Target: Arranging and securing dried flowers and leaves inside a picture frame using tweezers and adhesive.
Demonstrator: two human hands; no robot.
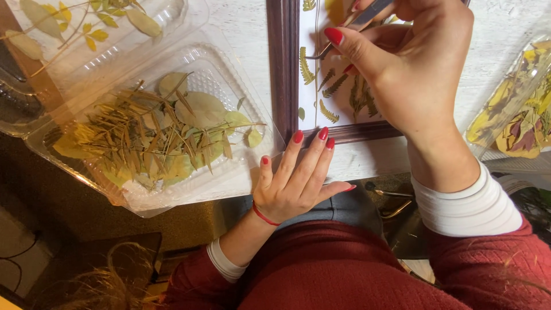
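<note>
This looks like a home craft corner set up for pressed-plant pictures. A whitewashed wooden tabletop (pixel 367 161) carries a dark wooden frame (pixel 285 69) around a white sheet with dried fern sprigs (pixel 330 86), and clear plastic clamshell trays (pixel 189 189) of pressed leaves (pixel 155 132) sit just beside it. More yellow and red leaves (pixel 525 126) lie at the right edge.

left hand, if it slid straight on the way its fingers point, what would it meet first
Probably the dark wooden frame: the left hand lies flat with its fingertips already at the frame's lower edge.
</note>
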